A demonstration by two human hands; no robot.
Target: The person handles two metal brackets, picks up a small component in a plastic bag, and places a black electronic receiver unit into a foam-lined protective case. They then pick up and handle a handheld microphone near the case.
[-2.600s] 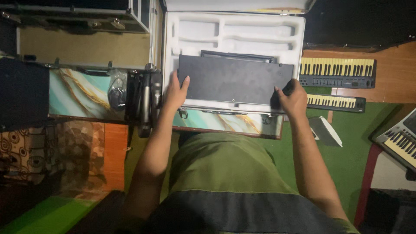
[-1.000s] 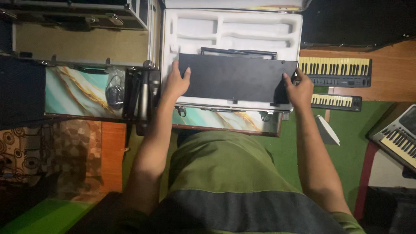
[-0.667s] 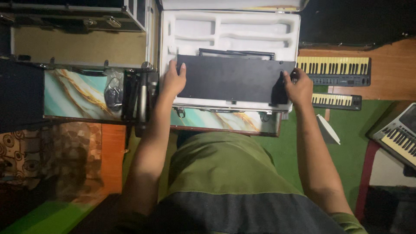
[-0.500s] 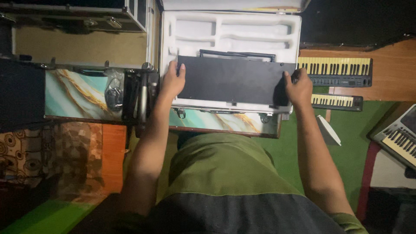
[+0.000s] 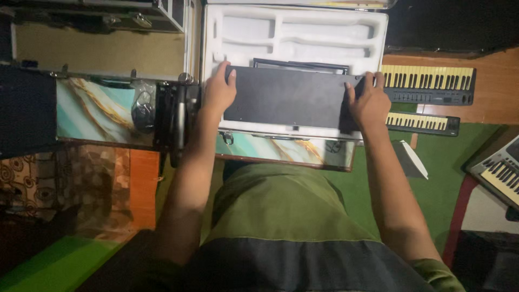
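Observation:
A flat black rectangular device point(image 5: 289, 97) lies across the white foam lining point(image 5: 294, 32) of an open hard case point(image 5: 281, 148) with a marbled teal and gold outside. My left hand point(image 5: 218, 89) grips the device's left end. My right hand point(image 5: 368, 103) grips its right end. The device sits level over the foam's lower half, with a second dark edge showing just behind it. Both forearms reach forward over my green and grey clothing.
A second marbled case point(image 5: 97, 111) with a black bundle point(image 5: 143, 108) stands at the left. Two keyboards point(image 5: 427, 84) lie at the right on a wooden surface, a third keyboard point(image 5: 500, 170) at the far right. Green carpet point(image 5: 448, 178) covers the floor.
Both hands slid up along the device's ends, and the device shifted slightly further onto the foam. The view moved a little.

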